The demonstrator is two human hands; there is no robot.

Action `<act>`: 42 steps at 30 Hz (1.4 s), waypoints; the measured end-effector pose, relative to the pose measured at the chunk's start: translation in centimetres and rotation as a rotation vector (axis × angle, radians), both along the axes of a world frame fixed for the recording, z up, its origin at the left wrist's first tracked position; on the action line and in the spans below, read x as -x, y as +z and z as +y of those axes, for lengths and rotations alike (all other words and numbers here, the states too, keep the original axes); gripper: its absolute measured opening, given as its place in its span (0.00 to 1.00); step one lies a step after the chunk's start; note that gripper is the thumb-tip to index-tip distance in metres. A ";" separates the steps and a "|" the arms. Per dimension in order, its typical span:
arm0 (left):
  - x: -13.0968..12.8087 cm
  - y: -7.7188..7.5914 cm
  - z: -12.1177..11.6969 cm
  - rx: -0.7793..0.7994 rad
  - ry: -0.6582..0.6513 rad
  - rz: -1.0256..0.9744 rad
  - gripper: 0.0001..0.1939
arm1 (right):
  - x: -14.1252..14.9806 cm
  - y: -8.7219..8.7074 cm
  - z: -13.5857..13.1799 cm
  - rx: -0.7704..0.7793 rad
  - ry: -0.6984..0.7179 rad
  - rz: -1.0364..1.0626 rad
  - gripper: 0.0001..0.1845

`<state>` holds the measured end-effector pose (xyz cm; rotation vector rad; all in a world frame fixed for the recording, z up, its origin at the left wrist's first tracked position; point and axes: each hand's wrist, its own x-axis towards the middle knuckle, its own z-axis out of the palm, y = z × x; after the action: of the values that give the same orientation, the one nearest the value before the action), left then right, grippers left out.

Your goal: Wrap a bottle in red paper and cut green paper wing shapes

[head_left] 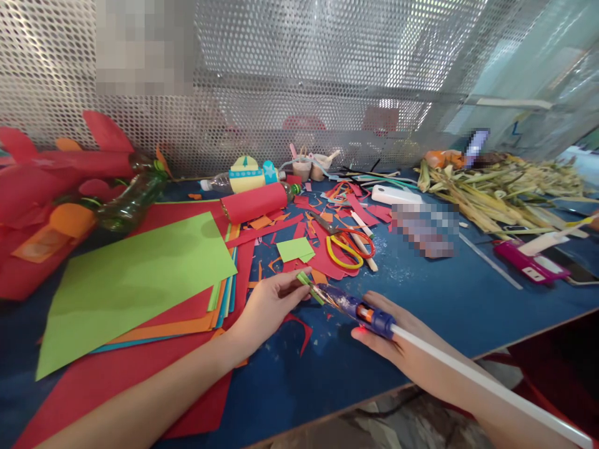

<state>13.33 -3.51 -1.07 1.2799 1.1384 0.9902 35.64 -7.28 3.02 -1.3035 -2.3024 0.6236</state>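
**Glue gun in 1 hand, tiny green strip in the other**

So the left hand [266, 312] has a narrow green paper strip [303, 278] pinched between thumb and fingertips, right at the strip's upper end. The rest of the strip slants down and away from those fingers, toward the right. The right hand [414, 366] is wrapped around a dark blue glue gun [345, 305], with its nozzle end pointing left at the strip. A long white glue stick [486, 381] pokes out the back and runs over that wrist.

Up past the 2 hands there's a pair of scissors [331, 232] lying on red scraps, with a small green card [292, 251] just left of it. Big green sheet [140, 287] is over on the left.

Hard to make out: the nozzle tip blends in with the strip, so I can't tell if they're touching. Most of the right hand's fingers are behind the gun. The glue stick's far end is cut off at lower right, and 1 thing on the table [468, 324] is pixelated out.
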 end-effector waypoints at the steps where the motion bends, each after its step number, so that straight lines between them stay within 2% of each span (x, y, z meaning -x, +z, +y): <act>1: 0.0 0.0 0.0 0.004 0.002 0.000 0.17 | -0.1 0.0 -0.1 -0.007 -0.001 -0.012 0.13; 4: 0.1 -0.2 0.1 0.015 0.023 -0.008 0.19 | -0.3 0.0 -0.3 -0.028 0.002 -0.024 0.13; 11: 0.2 -0.5 0.2 -0.015 0.074 -0.027 0.10 | -0.4 -0.2 -0.2 -0.028 0.014 -0.023 0.18; 24: 0.1 0.0 0.2 0.061 0.150 -0.086 0.12 | -1.1 -0.8 -0.4 0.003 -0.005 -0.014 0.22; 30: 0.0 0.6 0.2 0.087 0.185 -0.118 0.09 | -1.3 -0.8 -0.6 -0.024 0.000 -0.027 0.23; 34: -0.1 1.1 0.2 0.089 0.210 -0.125 0.08 | -2.2 -1.2 -0.9 -0.072 -0.021 -0.083 0.24; 37: -0.2 1.3 0.2 0.097 0.216 -0.131 0.08 | -3.7 -1.6 -0.9 -0.160 -0.098 -0.111 0.25; 42: -0.2 1.3 0.2 0.102 0.229 -0.137 0.10 | -6.5 -2.3 0.6 -0.320 -0.239 -0.231 0.12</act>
<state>13.49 -3.29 0.27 1.0003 1.2308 1.1552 42.14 -6.68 0.74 -1.5200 -2.2518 0.0241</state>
